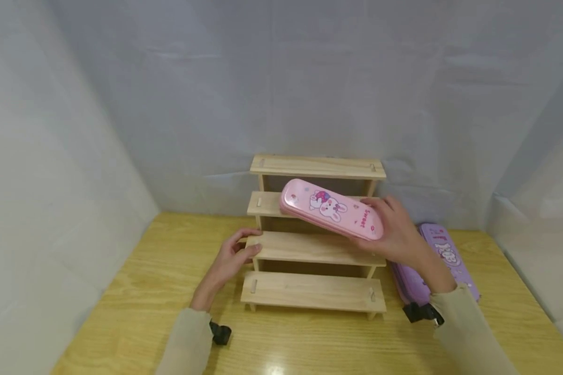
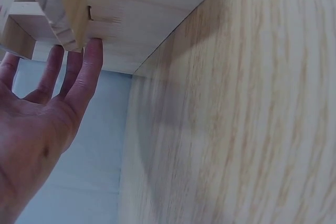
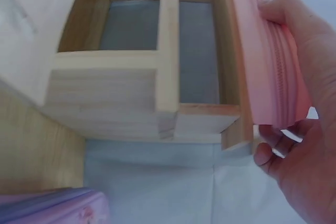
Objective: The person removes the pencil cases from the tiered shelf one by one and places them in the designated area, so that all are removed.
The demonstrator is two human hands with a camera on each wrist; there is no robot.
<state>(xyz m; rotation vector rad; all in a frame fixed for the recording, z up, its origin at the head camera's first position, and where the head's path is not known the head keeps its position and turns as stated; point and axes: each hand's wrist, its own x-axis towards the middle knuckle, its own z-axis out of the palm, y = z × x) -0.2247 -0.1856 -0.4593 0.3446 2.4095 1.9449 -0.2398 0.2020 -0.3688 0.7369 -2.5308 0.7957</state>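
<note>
A pink pencil case [image 1: 330, 208] with a bunny picture and the word "Sweet" tilts over the upper middle steps of a wooden tiered stand [image 1: 309, 291]. My right hand [image 1: 396, 232] grips the case by its right end. In the right wrist view, the thumb lies along the zipped side of the pink case [image 3: 268, 51], fingers on the other side. My left hand [image 1: 232, 255] holds the left end of the second step from the bottom, thumb on top. Seen from the left wrist, the fingertips of that hand [image 2: 47, 108] meet the board's end and the side panel.
Purple pencil cases [image 1: 450, 260] lie on the table to the right of the stand, partly behind my right wrist. Grey-white sheeting [image 1: 309, 78] hangs behind the wood-grain table [image 1: 136, 291] and along both sides. Black straps [image 1: 221, 333] are at both wrists.
</note>
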